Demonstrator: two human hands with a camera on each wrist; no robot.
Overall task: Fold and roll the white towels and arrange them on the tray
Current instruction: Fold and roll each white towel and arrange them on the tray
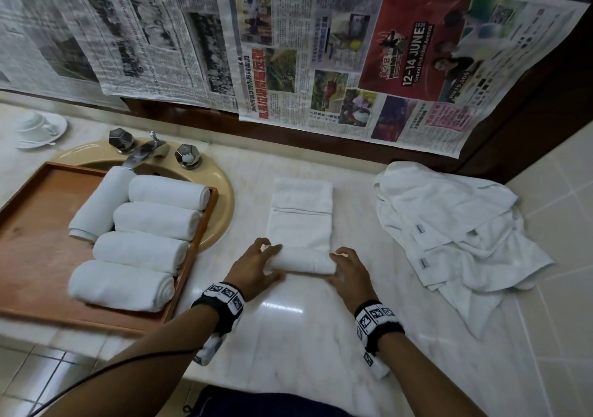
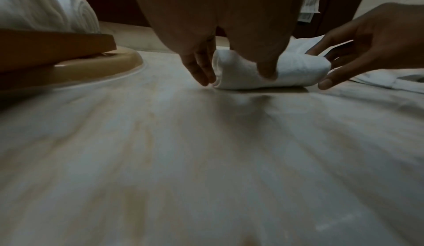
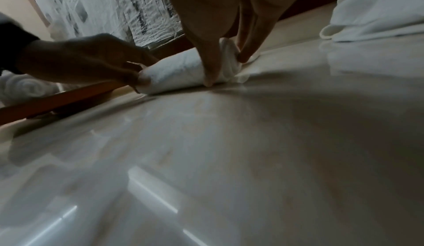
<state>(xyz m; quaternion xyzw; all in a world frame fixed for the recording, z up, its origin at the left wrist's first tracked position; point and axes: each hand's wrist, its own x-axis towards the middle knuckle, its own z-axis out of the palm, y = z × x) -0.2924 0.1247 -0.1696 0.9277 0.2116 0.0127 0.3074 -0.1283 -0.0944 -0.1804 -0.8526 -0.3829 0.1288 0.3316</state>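
Towel [image 1: 300, 224] lies folded in a strip on the worktop [image 1: 308, 336] before you, its near end rolled, and your left hand [image 1: 253, 269] and right hand [image 1: 349, 273] each have their grip curled round one end of that roll. Five rolled towels [image 1: 134, 246] lie on the tray [image 1: 35, 256] to your left, and loose towels [image 1: 455, 227] are heaped to your right

Head view: fairly bright, even indoor light, wide-angle bend at edges; glare patch on marble counter [image 1: 282, 307] near wrists. Both wrist views dim, noisy, w/ streaky blur across the foreground counter; hands mostly dark silhouettes. Bright reflections streak the right wrist view's lower left.
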